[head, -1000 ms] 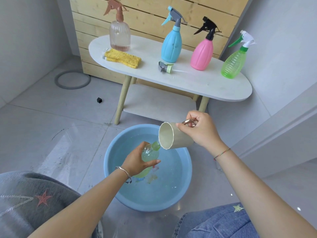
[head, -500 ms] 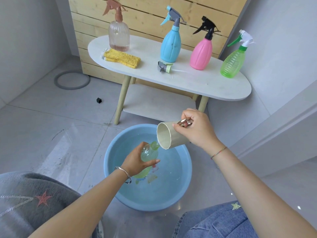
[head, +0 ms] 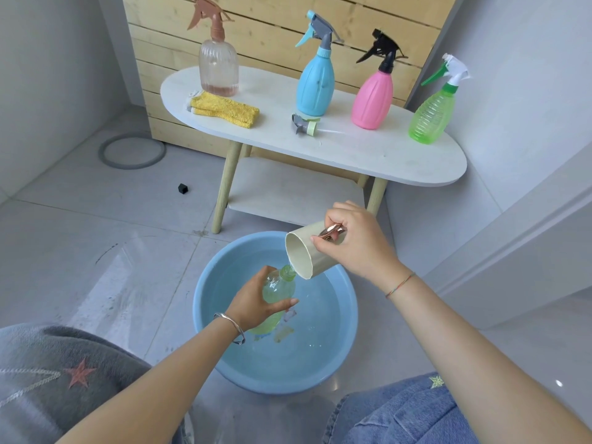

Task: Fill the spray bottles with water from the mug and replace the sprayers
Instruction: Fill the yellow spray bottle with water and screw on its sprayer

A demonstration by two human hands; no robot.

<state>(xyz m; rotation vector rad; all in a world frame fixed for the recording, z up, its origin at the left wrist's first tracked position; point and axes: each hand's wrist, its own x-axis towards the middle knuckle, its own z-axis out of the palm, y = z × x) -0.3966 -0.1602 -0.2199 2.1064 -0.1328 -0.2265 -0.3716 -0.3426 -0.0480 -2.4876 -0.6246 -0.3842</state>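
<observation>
I start from the room: pale floor tiles, a slatted wood panel at the back, and in front of it the white oval table (head: pixel 368 155) carrying four capped spray bottles, a yellow cloth (head: pixel 224 108) and one loose sprayer (head: pixel 305 125) lying on its side. Below me, on the floor, sits the blue basin (head: pixel 205 302) with water in it.

Over that basin my left hand (head: pixel 254 304) is wrapped around the body of the open green bottle (head: pixel 277 288), its long axis leaning up and to the right so the neck points toward my other hand. My right hand (head: pixel 355 243) is closed on the handle of the cream mug (head: pixel 304 253), tipped with its mouth facing left and its lower lip just above the bottle's neck — that lip-to-neck line is what the pour turns on. I think a thin stream runs between them, though it is too faint to be sure.

The sprayer waits up and beyond, nearer my right hand.
</observation>
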